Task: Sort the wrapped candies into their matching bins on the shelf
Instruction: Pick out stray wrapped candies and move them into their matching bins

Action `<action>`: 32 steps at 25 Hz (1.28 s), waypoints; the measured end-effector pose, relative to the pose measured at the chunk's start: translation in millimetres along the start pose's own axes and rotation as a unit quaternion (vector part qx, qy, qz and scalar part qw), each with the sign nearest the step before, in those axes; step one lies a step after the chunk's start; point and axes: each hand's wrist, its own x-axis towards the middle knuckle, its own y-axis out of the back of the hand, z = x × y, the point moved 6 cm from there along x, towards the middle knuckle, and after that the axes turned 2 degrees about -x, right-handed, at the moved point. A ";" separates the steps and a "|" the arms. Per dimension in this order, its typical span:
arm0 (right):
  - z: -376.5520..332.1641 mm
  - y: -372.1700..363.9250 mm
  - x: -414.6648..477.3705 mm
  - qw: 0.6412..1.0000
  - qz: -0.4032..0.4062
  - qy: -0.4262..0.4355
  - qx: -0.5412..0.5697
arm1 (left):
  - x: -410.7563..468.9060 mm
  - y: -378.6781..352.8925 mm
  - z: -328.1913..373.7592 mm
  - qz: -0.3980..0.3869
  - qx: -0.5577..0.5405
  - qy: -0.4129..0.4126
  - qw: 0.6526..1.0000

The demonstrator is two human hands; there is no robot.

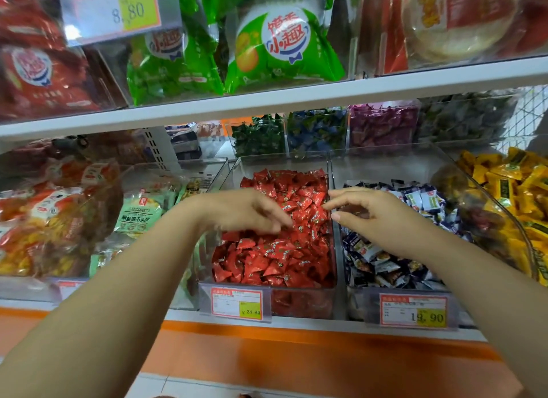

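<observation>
Now L hand [246,211] flat-fingered, touching red candies [275,258] mid-bin; R hand [366,212] loosely curved, holding nothing, over bin's right wall [335,258]. Near edge: 24.90 tag [236,303], 19.90 tag [413,311].

Green snack pkgs [281,47] up top, red pkgs [35,71] left, price tag [237,304]
</observation>
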 end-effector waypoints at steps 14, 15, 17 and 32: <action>0.0 -0.2 0.4 1.000 -0.003 -0.012 0.017 | 26.1 -37.5 -10.7 -0.076 0.144 0.037 0.986; 0.2 -0.7 0.3 1.000 -0.003 -0.013 0.018 | 21.7 -41.5 -10.1 -0.092 0.155 0.036 0.983; 0.8 -0.8 0.7 1.000 -0.004 -0.015 0.021 | 14.0 -45.9 -6.1 -0.113 0.168 0.033 0.979; 16.1 7.1 27.3 0.997 -0.007 -0.022 0.073 | 105.8 10.1 12.9 0.079 0.052 -0.012 0.995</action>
